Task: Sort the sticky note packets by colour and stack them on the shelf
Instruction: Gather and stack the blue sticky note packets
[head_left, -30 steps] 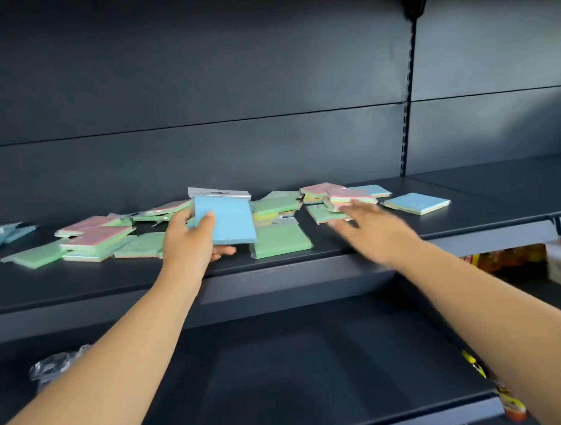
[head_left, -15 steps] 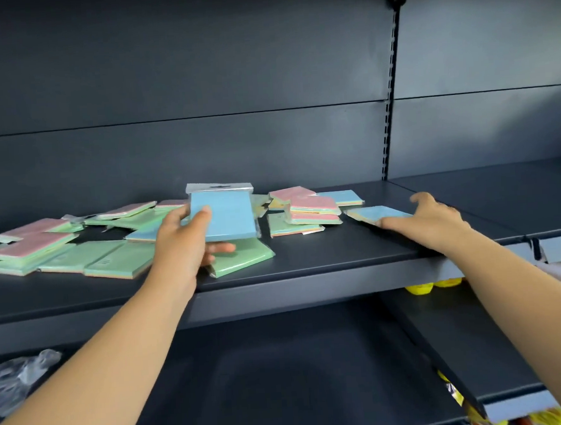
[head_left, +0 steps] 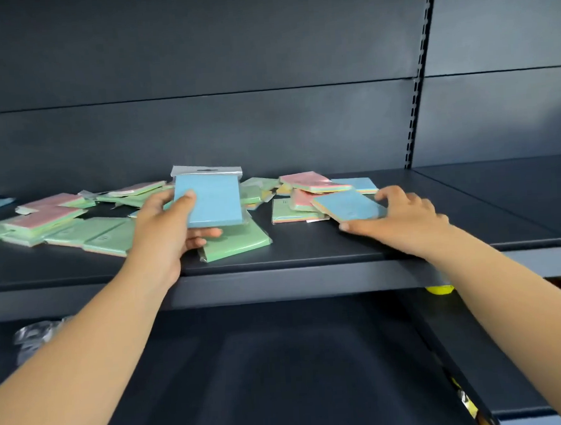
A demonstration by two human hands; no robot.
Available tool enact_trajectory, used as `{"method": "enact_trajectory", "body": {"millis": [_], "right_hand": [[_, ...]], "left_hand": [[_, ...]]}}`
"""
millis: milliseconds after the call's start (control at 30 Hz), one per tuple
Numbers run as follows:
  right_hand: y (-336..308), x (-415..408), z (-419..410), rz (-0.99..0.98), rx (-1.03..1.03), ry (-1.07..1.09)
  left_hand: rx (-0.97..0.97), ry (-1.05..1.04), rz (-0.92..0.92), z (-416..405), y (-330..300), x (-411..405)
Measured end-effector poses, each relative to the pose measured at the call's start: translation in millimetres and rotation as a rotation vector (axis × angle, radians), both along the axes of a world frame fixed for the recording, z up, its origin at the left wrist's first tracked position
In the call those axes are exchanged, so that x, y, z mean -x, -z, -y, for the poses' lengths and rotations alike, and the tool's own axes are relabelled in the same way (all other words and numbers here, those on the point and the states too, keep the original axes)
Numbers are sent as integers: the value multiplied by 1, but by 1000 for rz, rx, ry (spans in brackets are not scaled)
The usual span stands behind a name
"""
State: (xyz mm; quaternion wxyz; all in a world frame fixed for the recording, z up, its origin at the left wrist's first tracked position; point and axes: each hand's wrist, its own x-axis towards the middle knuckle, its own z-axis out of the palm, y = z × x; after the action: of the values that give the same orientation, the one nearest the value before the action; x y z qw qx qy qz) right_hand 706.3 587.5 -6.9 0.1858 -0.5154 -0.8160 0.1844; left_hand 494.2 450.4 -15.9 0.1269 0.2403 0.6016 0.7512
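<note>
My left hand [head_left: 162,232] holds a blue sticky note packet [head_left: 211,200] upright above the dark shelf [head_left: 307,246], thumb on its face and fingers behind it. My right hand [head_left: 401,219] grips a second blue packet [head_left: 347,205] by its right edge, lifted slightly at the pile's right side. Green packets [head_left: 238,241] lie under and left of my left hand. Pink packets [head_left: 305,179] sit in the middle and at the left [head_left: 47,215]. Another blue packet [head_left: 358,184] lies behind my right hand.
The shelf's back panel rises behind the packets. A slotted upright [head_left: 417,82] divides this bay from the bare shelf at the right [head_left: 507,178]. A lower shelf [head_left: 266,377] holds crinkled plastic [head_left: 34,335] at the left. Yellow items [head_left: 440,289] show below at the right.
My right hand reached right, took the lone blue packet and drew it left against the central pile. My left hand kept holding its blue packet.
</note>
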Motion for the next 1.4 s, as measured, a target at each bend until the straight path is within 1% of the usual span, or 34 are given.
{"method": "enact_trajectory", "body": {"millis": [67, 133, 233, 300, 367, 400, 467, 500, 567, 633, 700, 767, 867, 933, 1000, 1067, 1100, 1133, 1200, 1233, 1267, 1333, 1400], "right_hand": [[0, 16, 11, 126, -132, -48], [-1, 34, 24, 163, -231, -145], [-7, 69, 54, 123, -268, -434], [-11, 98, 78, 163, -287, -615], [-11, 123, 96, 318, -282, -739], [-11, 134, 101, 414, -262, -754], [-11, 155, 108, 564, -220, -666], [-13, 161, 110, 598, -218, -595], [-17, 178, 118, 603, -247, -478], [-22, 199, 125, 533, -297, -421], [-23, 221, 127, 399, -329, -436], [-21, 244, 122, 360, -305, -516], [-12, 266, 106, 380, -46, -564], [-11, 271, 101, 356, 60, -547], [-9, 266, 99, 396, 63, -541], [-4, 256, 98, 477, -8, -554], [-4, 251, 99, 475, -17, -552], [-4, 248, 97, 435, 18, -552], [-11, 248, 93, 271, 133, -537], [-15, 250, 86, 205, 130, -513], [-17, 252, 78, 195, 105, -471], [-18, 254, 60, 285, 79, -389], [-18, 249, 47, 357, 156, -312]], "left_hand": [[-36, 30, 51, 6, -1, 2], [-53, 41, 77, 16, -4, 9], [-25, -54, -7, 43, -9, 35], [-11, -134, -55, 67, -12, 63], [22, -206, -83, 87, -13, 91], [41, -228, -92, 96, -12, 104], [80, -237, -109, 111, -13, 131], [99, -232, -118, 115, -13, 142], [121, -203, -149, 123, -16, 164], [135, -162, -175, 128, -19, 183], [151, -132, -178, 131, -19, 196], [159, -84, -176, 133, -19, 206], [162, -16, -184, 135, -20, 216], [161, 6, -186, 134, -26, 229], [132, 15, -177, 132, -36, 241], [87, 23, -152, 127, -46, 250], [66, 29, -134, 121, -50, 252], [50, 39, -118, 115, -53, 253], [36, 71, -92, 103, -57, 251], [29, 89, -77, 97, -58, 250], [18, 105, -60, 90, -58, 248], [-5, 133, -36, 77, -56, 245], [-12, 155, -29, 66, -53, 243]]}}
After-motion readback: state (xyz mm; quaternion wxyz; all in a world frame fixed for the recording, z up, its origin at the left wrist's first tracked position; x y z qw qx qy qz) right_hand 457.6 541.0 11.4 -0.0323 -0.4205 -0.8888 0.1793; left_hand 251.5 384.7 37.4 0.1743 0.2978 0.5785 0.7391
